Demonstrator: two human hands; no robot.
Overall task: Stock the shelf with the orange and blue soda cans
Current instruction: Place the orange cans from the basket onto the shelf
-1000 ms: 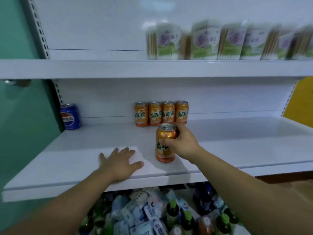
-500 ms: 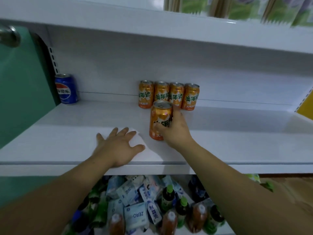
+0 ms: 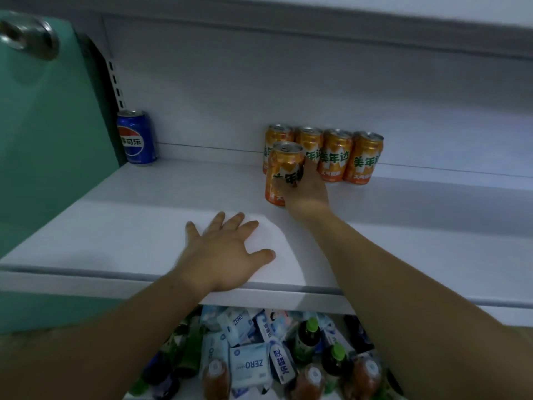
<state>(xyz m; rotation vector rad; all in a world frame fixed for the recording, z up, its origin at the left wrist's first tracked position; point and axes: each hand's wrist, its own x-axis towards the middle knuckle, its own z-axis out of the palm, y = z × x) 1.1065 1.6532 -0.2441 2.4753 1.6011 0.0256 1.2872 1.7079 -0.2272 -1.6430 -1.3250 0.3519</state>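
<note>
My right hand [image 3: 307, 192] grips an upright orange soda can [image 3: 281, 174] standing on the white shelf [image 3: 144, 226], just in front of the left end of a row of several orange cans [image 3: 336, 155] against the back wall. A single blue soda can [image 3: 135, 137] stands at the shelf's far left back corner. My left hand [image 3: 227, 252] lies flat, fingers spread, on the shelf near its front edge and holds nothing.
A green panel [image 3: 43, 140] bounds the shelf on the left. Another shelf [image 3: 346, 33] overhangs above. Below the front edge lies a heap of bottles [image 3: 308, 342] and white-blue packets [image 3: 249, 365]. Bare shelf stretches to the right of the orange row.
My right hand has pushed the orange can back across the shelf, from near the front edge to just before the row. My left hand stays flat. The camera has dropped closer.
</note>
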